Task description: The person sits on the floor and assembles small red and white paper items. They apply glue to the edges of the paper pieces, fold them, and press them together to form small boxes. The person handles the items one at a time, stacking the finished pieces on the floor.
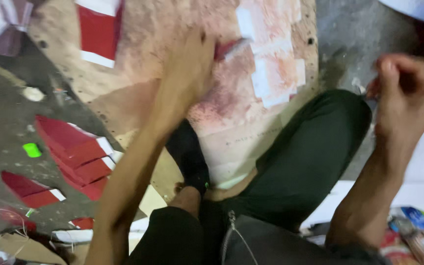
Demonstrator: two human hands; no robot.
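Where fingers end, red slip (231,48).

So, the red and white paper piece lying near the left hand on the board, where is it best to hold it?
Probably by the white end of the red and white paper piece, coming from the right. That end lies free on the board, while the left hand covers the red end. The picture is blurred, so its edges are unclear.

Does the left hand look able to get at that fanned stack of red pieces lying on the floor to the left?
Probably yes. The left hand rests on the stained board, and the red stack lies just beside that forearm with nothing visible between them.
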